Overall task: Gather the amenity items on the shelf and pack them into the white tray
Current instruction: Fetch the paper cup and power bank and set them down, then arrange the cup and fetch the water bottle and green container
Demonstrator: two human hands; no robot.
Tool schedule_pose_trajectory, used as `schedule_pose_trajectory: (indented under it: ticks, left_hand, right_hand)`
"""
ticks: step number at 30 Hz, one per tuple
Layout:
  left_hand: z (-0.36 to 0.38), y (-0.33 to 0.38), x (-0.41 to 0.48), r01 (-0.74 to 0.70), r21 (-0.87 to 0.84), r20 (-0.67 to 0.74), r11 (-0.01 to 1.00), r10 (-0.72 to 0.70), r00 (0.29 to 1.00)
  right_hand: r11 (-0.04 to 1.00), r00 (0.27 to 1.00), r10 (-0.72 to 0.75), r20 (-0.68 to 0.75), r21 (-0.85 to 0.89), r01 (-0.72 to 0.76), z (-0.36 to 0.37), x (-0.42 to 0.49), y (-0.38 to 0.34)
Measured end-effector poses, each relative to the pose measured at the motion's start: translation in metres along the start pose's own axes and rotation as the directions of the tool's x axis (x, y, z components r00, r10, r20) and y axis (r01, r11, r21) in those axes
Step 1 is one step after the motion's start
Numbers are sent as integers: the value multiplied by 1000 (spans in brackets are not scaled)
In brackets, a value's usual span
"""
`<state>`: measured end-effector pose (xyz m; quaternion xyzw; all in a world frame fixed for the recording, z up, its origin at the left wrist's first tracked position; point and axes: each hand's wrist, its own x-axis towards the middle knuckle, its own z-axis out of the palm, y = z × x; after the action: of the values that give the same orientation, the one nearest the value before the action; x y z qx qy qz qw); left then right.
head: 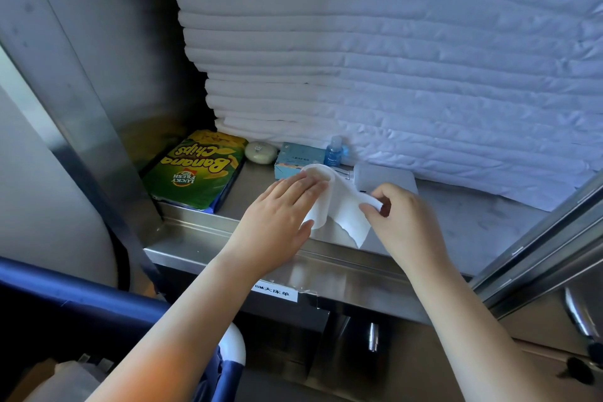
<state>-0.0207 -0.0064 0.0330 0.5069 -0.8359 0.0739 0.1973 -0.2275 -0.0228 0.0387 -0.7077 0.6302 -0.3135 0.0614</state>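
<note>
Steel shelf (195,232) carries everything. Near the middle of its front edge a paper roll (319,206) is held by the left grip (277,222), with the fingers laid over it and the thumb tucked beneath. The roll's loose tail (349,222) is pinched in the right grip (404,219). The tail is best wound back snugly, so that nothing trails when the roll is packed. What is taken to be the white tray (388,178) lies just behind the right grip, so only a short carry should be needed.

Along the back edge, a tall linen stack (359,59) is piled. A chips bag (195,170) fills the left end. Between the bag and the tray, a box (290,157), a soap (260,152) and a blue bottle (333,150) are lined up, none yet gathered. The bottle stands upright just beside the roll and could be knocked over by a careless swing. The tray looks small, so the roll should be set down to leave room.
</note>
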Motion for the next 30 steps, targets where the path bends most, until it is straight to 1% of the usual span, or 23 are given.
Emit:
schedule_pose_trajectory:
  ticks: [4, 7, 10, 14, 17, 23, 28, 30]
  left_hand:
    - [-2, 2, 2, 17, 11, -4, 1000, -17, 1000]
    - [-5, 3, 8, 31, 38, -9, 999, -31, 999]
    - [-8, 3, 17, 29, 67, -8, 997, -29, 1000]
    - [0, -6, 28, -25, 93, 85, 995, 17, 996]
    - [6, -8, 30, -26, 67, 113, 997, 18, 993]
    - [1, -5, 34, 32, 24, 24, 999, -32, 999]
    - [-1, -3, 36, 71, 19, 17, 997, -71, 997]
    - [-2, -1, 36, 82, 1, -19, 997, -82, 996]
  right_hand:
    - [1000, 1000, -5, -10, -9, 5, 4, -6, 2]
    - [1000, 1000, 20, 4, 22, -20, 9, -8, 3]
    - [999, 1000, 9, -8, 47, -9, 12, -11, 4]
    - [997, 999, -3, -48, 73, 7, 13, -12, 5]
    - [996, 995, -22, -93, 88, 30, 13, -13, 5]
    - [987, 988, -61, -143, 141, 81, 16, -19, 4]
    - [978, 979, -88, -185, 172, 121, 19, -21, 1]
    - [972, 976, -94, -195, 192, 132, 22, -22, -2]
